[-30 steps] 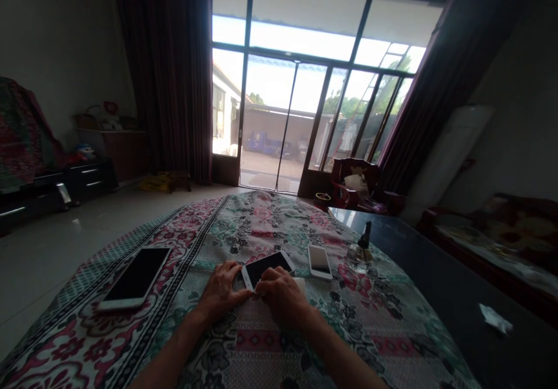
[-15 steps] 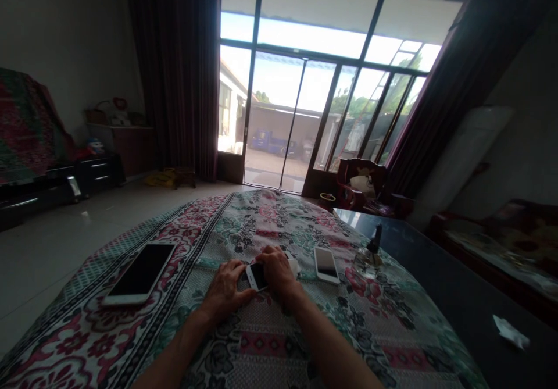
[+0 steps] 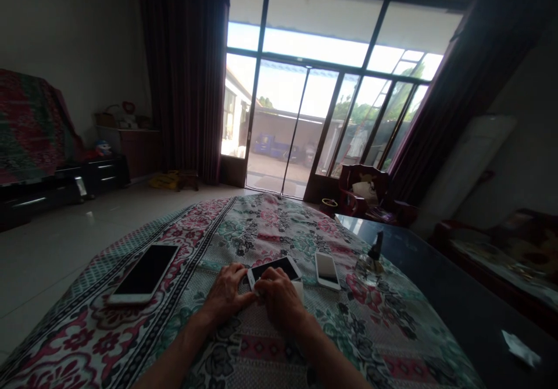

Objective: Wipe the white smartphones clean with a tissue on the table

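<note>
A white smartphone with a dark screen [image 3: 284,265] lies on the patterned cloth in front of me. My left hand [image 3: 226,290] grips its left end, the thumb at the near edge and the fingers at the far side. My right hand [image 3: 281,302] is closed, its bent fingers at the phone's near left corner. Something white and soft, like a tissue or cloth [image 3: 299,288], sticks out beside the right hand. A smaller white phone [image 3: 326,271] lies to the right, and a large white tablet-like phone [image 3: 146,274] lies to the left.
The floral tablecloth [image 3: 270,226] covers the table. A glass bottle with a dark top [image 3: 370,264] stands at the right. A dark glossy table [image 3: 436,284] adjoins there, with a crumpled white tissue [image 3: 521,348] on it. Beyond are a wooden chair [image 3: 364,185] and glass doors.
My right hand has moved from the phone's far right part to its near left corner, uncovering more screen. My left hand stays at the left end. The view has shifted slightly.
</note>
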`<act>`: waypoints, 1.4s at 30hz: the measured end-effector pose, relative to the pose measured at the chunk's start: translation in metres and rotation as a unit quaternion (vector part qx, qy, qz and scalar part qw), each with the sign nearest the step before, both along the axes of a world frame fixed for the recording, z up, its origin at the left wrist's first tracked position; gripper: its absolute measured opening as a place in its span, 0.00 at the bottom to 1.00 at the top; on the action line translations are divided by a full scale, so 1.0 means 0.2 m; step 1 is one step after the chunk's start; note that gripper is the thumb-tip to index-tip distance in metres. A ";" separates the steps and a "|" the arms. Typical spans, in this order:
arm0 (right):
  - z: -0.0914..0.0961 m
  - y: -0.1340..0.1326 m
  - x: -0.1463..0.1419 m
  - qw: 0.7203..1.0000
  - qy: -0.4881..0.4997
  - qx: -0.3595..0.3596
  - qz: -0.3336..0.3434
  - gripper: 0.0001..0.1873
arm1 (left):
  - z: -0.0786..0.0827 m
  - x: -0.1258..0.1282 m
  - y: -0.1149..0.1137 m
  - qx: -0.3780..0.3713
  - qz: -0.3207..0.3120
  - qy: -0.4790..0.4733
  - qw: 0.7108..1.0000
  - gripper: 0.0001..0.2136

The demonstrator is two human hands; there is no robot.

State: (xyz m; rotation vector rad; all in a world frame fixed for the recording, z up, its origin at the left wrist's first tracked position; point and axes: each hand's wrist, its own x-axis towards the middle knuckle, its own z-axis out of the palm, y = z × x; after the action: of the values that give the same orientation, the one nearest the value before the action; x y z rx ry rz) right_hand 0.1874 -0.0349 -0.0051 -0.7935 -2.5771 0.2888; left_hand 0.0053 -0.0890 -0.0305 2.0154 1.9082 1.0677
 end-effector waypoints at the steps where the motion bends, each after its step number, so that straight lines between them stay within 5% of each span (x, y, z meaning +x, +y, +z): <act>1: 0.00 0.02 -0.02 1.000 -0.003 -0.001 -0.007 0.12 | 0.00 0.00 0.00 -0.002 0.001 -0.001 1.000 0.21; 12: 0.00 0.21 -0.22 0.998 -0.033 0.020 -0.046 0.13 | -0.05 -0.01 0.03 0.037 0.031 -0.035 0.998 0.15; 17: 0.01 0.17 -0.23 0.996 -0.051 0.016 -0.069 0.12 | -0.04 -0.01 0.03 0.039 0.047 -0.047 0.997 0.14; 26: 0.05 0.03 -0.09 0.998 -0.054 0.017 0.008 0.10 | -0.03 -0.01 0.02 0.039 0.044 -0.044 0.997 0.10; 36: 0.04 0.27 -0.27 0.996 -0.074 0.021 -0.049 0.13 | 0.01 0.00 0.02 0.007 0.043 -0.034 0.998 0.07; 42: 0.03 0.30 -0.30 0.995 -0.084 0.023 -0.055 0.11 | 0.01 0.00 0.03 0.013 0.046 -0.038 0.998 0.06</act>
State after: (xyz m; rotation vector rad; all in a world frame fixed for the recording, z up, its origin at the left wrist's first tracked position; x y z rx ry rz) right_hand 0.1266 0.0246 0.0002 -0.9752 -2.6721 0.1327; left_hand 0.0056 -0.0828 -0.0275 1.8870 1.9766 1.1789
